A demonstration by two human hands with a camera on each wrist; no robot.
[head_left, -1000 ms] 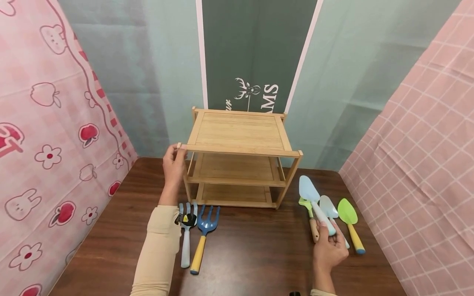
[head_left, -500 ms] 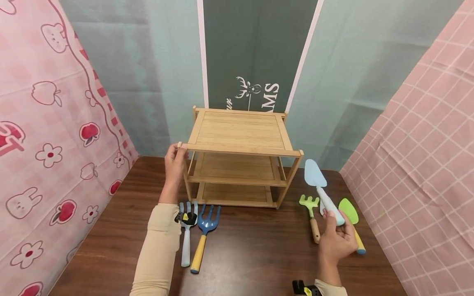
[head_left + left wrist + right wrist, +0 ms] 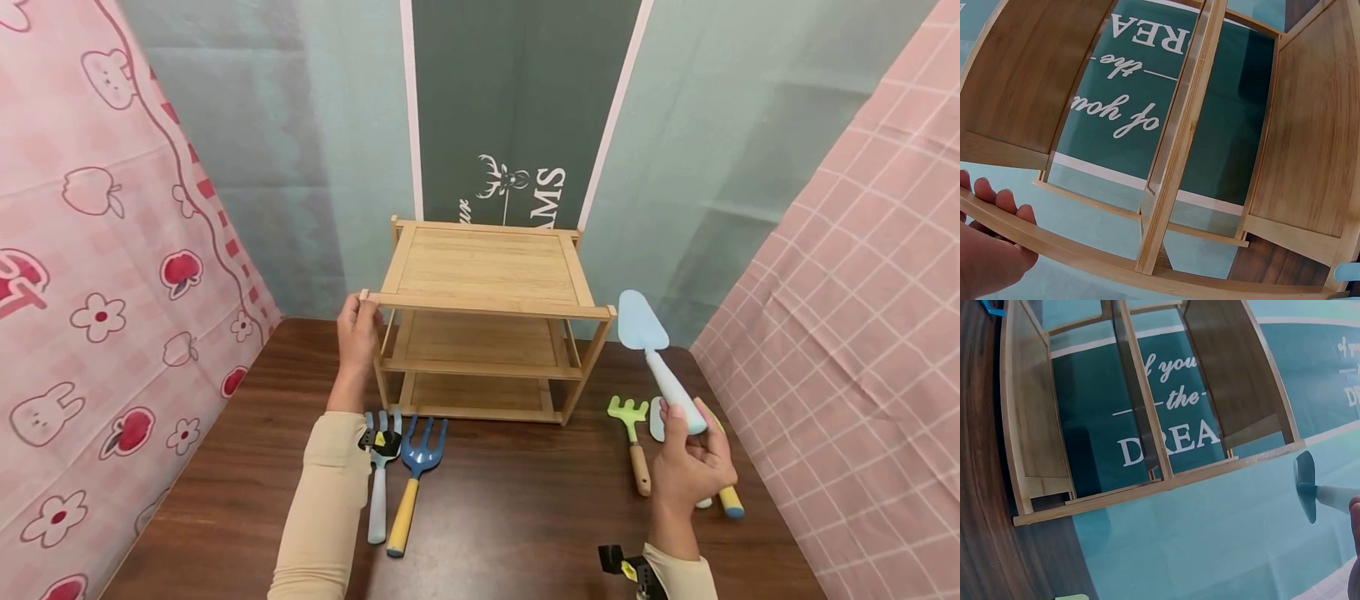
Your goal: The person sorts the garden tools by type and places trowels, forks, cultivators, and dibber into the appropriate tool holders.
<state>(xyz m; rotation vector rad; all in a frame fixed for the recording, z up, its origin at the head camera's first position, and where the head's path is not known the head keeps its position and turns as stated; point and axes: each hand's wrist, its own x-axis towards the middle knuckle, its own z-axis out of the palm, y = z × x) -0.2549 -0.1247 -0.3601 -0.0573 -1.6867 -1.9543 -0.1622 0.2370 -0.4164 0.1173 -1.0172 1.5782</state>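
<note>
My left hand [image 3: 357,333] grips the front left post of a three-tier bamboo shelf [image 3: 487,267] near its top. In the left wrist view, the fingers [image 3: 1007,201] curl round that post. My right hand [image 3: 692,467] holds a light blue garden trowel [image 3: 642,323] by the end of its pale handle. The blade is raised in the air just right of the shelf's top right corner, pointing up and away. In the right wrist view, the trowel [image 3: 1305,486] appears edge-on, apart from the shelf frame [image 3: 1166,481].
Below the right hand lie a green hand rake [image 3: 628,410], a partly hidden pale trowel [image 3: 657,421] and a yellow-handled tool [image 3: 731,502]. Left of centre lie a light blue fork [image 3: 377,508] and a blue fork [image 3: 423,454] on the wooden table [image 3: 517,508]. Fabric curtains surround it.
My right hand has lifted the trowel off the other tools, up and slightly right, to the level of the shelf's top. The left hand stays on the shelf post.
</note>
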